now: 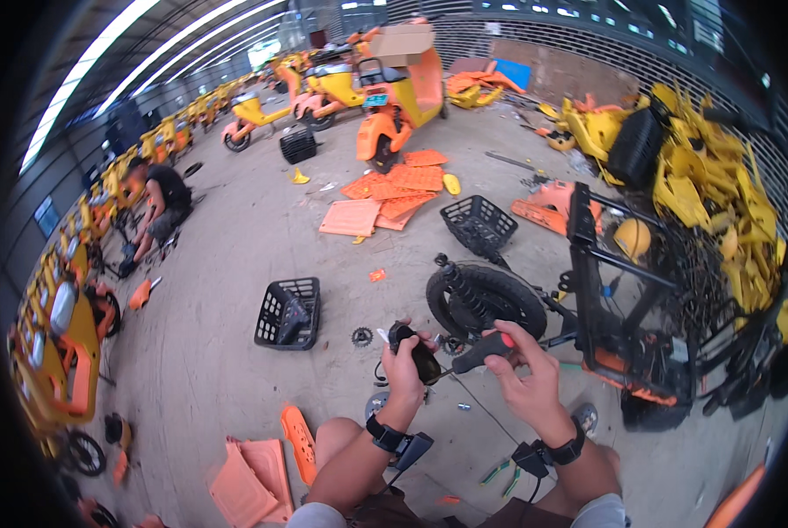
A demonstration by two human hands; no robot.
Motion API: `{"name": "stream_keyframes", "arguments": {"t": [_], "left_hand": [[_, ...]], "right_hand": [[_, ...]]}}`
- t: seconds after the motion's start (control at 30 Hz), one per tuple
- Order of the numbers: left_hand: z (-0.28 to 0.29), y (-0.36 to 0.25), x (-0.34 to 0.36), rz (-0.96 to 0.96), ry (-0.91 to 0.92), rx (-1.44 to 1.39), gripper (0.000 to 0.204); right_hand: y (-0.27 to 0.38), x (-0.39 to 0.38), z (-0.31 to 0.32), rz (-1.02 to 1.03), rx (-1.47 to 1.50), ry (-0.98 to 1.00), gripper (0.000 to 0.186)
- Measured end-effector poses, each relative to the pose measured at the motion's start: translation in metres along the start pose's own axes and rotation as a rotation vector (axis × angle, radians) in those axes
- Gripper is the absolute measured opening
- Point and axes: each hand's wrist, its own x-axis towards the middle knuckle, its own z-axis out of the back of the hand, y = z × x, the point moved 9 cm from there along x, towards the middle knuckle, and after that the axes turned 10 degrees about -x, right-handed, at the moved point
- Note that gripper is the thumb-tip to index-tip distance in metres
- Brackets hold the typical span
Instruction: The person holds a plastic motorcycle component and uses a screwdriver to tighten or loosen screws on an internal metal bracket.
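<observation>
My left hand [405, 365] grips a small black part [423, 359] with a cable trailing below it. My right hand [526, 378] holds a screwdriver [484, 352] with a black and red handle, its shaft pointing left toward the black part. Just beyond my hands lies a black wheel [526, 312] with a shock absorber [464, 290] across it. A toothed metal ring [362, 336] lies left of my left hand, and green-handled pliers [500, 473] are on the floor below my right hand.
A black scooter frame [627, 255] stands at right, before piled yellow panels [693, 185]. Black baskets [271, 341] [482, 220] and orange panels [350, 217] lie ahead. A person [169, 207] sits at left beside rows of scooters [77, 361]. Orange panels [244, 484] lie near my knee.
</observation>
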Motion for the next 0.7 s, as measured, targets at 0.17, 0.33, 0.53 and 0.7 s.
{"name": "stream_keyframes", "arguments": {"t": [0.17,0.33,0.53,0.7], "left_hand": [[-0.002,-0.018,0.002,-0.071,0.037,0.01,0.039],[-0.033,-0.02,-0.015,-0.16,0.22,0.041,0.038],[-0.044,-0.003,-0.01,0.191,0.234,-0.284,0.061],[-0.036,0.001,-0.007,0.26,0.133,-0.336,0.066]], "right_hand": [[0.006,0.004,-0.003,0.007,-0.031,-0.039,0.047],[-0.009,0.0,0.023,-0.119,0.013,-0.127,0.047],[-0.008,-0.002,0.066,-0.015,0.225,-0.388,0.054],[-0.02,0.003,0.04,-0.183,0.328,-0.231,0.041]]}}
